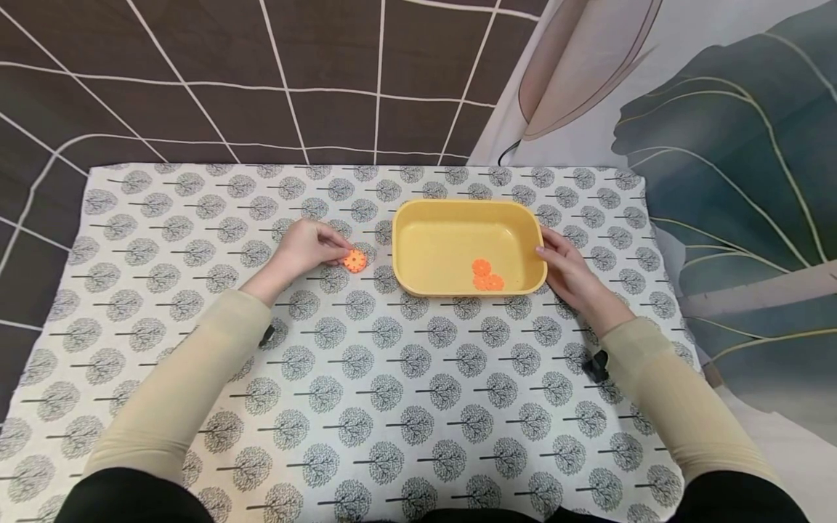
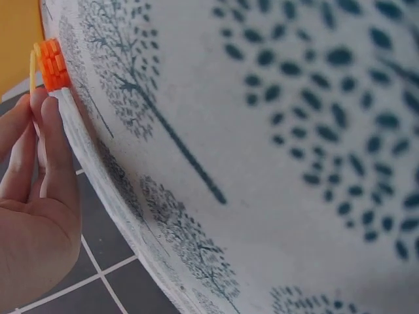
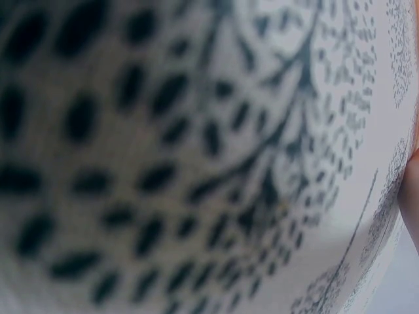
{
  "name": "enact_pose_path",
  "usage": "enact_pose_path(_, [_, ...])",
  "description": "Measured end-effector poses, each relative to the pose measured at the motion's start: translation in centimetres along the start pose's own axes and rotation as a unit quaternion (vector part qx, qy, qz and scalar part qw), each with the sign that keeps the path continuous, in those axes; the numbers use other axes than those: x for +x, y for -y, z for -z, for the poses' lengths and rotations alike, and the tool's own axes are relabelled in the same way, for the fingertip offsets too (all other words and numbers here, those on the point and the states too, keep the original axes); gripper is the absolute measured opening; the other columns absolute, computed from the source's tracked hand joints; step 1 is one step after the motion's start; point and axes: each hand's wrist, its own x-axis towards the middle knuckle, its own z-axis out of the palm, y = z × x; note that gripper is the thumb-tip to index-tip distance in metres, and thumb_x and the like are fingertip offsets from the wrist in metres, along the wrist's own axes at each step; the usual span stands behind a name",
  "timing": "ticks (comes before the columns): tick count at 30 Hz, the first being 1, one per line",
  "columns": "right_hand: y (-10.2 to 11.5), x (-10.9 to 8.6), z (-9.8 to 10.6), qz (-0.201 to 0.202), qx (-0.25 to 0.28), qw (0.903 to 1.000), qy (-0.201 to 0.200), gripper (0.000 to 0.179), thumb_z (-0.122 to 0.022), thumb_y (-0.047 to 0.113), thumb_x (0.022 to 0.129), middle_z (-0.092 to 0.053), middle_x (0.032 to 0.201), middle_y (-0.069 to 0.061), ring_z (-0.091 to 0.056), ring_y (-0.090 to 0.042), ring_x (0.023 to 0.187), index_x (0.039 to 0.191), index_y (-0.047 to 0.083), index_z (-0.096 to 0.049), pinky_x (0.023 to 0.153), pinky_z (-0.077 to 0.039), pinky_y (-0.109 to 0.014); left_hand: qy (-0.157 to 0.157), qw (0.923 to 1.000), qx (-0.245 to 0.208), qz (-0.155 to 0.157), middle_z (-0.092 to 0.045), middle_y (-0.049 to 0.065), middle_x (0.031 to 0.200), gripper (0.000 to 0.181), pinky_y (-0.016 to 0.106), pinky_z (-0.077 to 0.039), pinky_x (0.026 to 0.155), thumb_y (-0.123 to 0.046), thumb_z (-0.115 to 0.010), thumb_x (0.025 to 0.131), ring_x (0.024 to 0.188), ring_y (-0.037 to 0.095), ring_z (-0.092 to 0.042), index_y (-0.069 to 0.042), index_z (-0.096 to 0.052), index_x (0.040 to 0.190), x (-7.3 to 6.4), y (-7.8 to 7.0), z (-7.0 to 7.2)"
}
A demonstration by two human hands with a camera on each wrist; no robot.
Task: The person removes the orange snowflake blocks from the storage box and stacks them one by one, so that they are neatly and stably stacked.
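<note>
Between thumb and fingertips, my left hand [image 1: 309, 247] pinches a small stack of orange notched plastic discs [image 1: 355, 261], held left of the yellow tub. In the left wrist view the stacked orange discs [image 2: 54, 64] are seen edge-on, with a thin yellow edge beside them. The shallow rectangular yellow tub [image 1: 451, 218] stands on the patterned cloth. A few orange discs [image 1: 487, 276] lie together on its floor, toward the front right. My right hand [image 1: 569, 269] grips the tub's right end, thumb at the rim, the other fingers partly hidden against the outer wall.
A white cloth with a grey tree print [image 1: 386, 392] covers the table. Brown tiles with white lines [image 1: 327, 43] lie beyond its far edge. A leaf-patterned curtain [image 1: 732, 181] hangs at the right. A dark object [image 1: 596, 366] sits by the right wrist.
</note>
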Motion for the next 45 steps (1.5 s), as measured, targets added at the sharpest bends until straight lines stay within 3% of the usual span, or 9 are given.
enact_pose_path(14, [0.1,0.1,-0.2,0.002,0.008,1.0000,0.002,0.056,-0.050,0.002,0.109,-0.057,0.144,0.006,-0.057,-0.009,0.130,0.161,-0.002,-0.030,0.112,-0.049,-0.014,-0.004,0.9994,0.035,-0.003,-0.079,0.020,0.114,0.019,0.013,-0.059,0.072,-0.012,-0.079,0.096,0.073,0.001,-0.069,-0.002,-0.079,0.112,0.1,0.4,-0.1])
enact_pose_path(22, [0.0,0.2,-0.1,0.004,0.015,0.9999,0.001,0.048,-0.049,0.000,0.109,-0.056,0.144,0.003,-0.058,-0.010,0.128,0.156,0.004,-0.040,0.112,-0.050,-0.015,-0.006,0.9989,0.046,-0.012,-0.079,0.018,0.115,0.020,0.023,-0.058,0.086,-0.013,-0.079,0.096,0.080,0.004,-0.069,-0.004,-0.079,0.113,0.2,0.5,-0.1])
enact_pose_path(29, [0.0,0.2,0.0,0.002,0.020,0.9998,0.005,0.048,-0.050,0.001,0.109,-0.054,0.145,0.002,-0.057,-0.011,0.128,0.156,0.005,-0.040,0.111,-0.050,-0.015,-0.003,0.9995,0.032,-0.009,-0.079,0.019,0.118,0.021,0.016,-0.059,0.079,-0.012,-0.079,0.096,0.083,0.008,-0.072,-0.003,-0.078,0.115,0.2,0.4,0.2])
enact_pose_path(34, [0.0,0.1,-0.1,0.003,0.020,0.9998,0.006,0.048,-0.047,-0.001,0.109,-0.054,0.144,0.002,-0.057,-0.011,0.128,0.156,0.006,-0.041,0.111,-0.050,-0.015,-0.009,0.9997,0.014,-0.016,-0.079,0.020,0.115,0.022,0.016,-0.061,0.079,-0.011,-0.079,0.096,0.082,0.006,-0.072,-0.001,-0.077,0.116,0.2,-0.3,0.4])
enact_pose_path(38, [0.0,0.1,0.0,0.007,0.020,0.9997,0.009,0.046,-0.046,-0.001,0.109,-0.055,0.144,0.002,-0.057,-0.012,0.128,0.155,0.008,-0.043,0.111,-0.050,-0.015,-0.027,0.9989,0.027,-0.027,-0.080,0.016,0.113,0.021,0.018,-0.056,0.083,-0.015,-0.080,0.095,0.083,0.005,-0.071,-0.006,-0.079,0.114,0.3,-1.2,0.5])
enact_pose_path(45, [0.1,0.1,-0.2,0.001,0.020,0.9998,0.006,0.046,-0.049,0.001,0.109,-0.056,0.144,0.003,-0.057,-0.011,0.128,0.154,0.009,-0.044,0.112,-0.050,-0.015,-0.027,0.9983,0.009,-0.051,-0.079,0.017,0.116,0.021,0.027,-0.062,0.092,-0.011,-0.080,0.095,0.096,0.019,-0.074,-0.005,-0.078,0.115,0.8,-3.7,-0.3])
